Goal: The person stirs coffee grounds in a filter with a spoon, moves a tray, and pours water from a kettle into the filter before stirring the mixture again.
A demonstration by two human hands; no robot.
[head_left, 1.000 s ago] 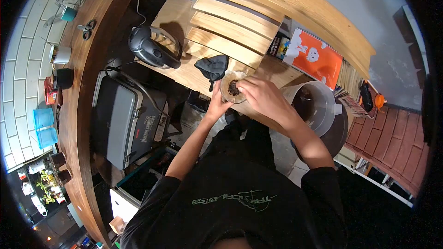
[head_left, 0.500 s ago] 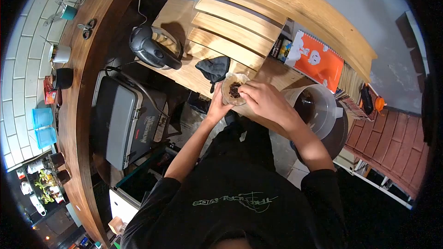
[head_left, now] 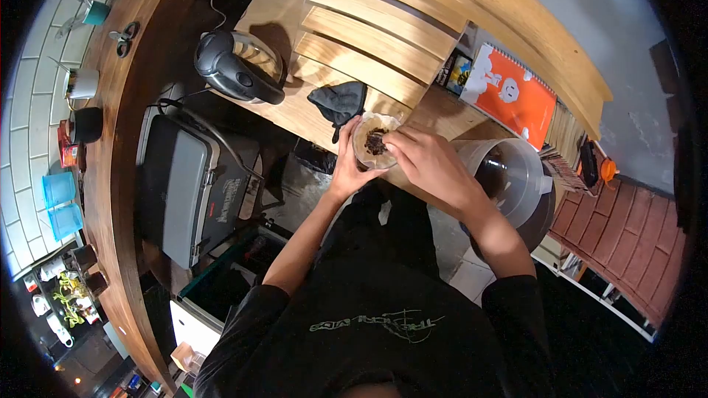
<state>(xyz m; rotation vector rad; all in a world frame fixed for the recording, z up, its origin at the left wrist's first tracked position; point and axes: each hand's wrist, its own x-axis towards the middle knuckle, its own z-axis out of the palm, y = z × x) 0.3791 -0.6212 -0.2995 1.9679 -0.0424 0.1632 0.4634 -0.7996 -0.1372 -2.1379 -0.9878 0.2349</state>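
My left hand (head_left: pixel 345 169) is wrapped round the near-left side of a clear round holder lined with a pale paper coffee filter (head_left: pixel 366 149). Dark clumps like coffee grounds (head_left: pixel 375 141) lie in the filter. Over its right side reaches my right hand (head_left: pixel 424 158), with thumb and fingers pinched together at the grounds. Whether something small sits in that pinch is hidden. Just beyond the filter, a black cloth (head_left: pixel 341 106) lies crumpled on the wooden bench. A black-lidded kettle (head_left: pixel 240 72) with a see-through body stands farther to the left.
A clear plastic bucket (head_left: pixel 509 180) stands by my right forearm. Behind it are an orange spiral notebook (head_left: pixel 512 96) and a row of books. Wooden slats (head_left: pixel 369 51) rest on the bench. To my left are a grey case (head_left: pixel 184 191) and a long wooden counter (head_left: pixel 118 140).
The view has shifted slightly, so the kettle and bench sit a little farther left and up. Both hands keep their places at the filter, and the right fingers have moved only slightly.
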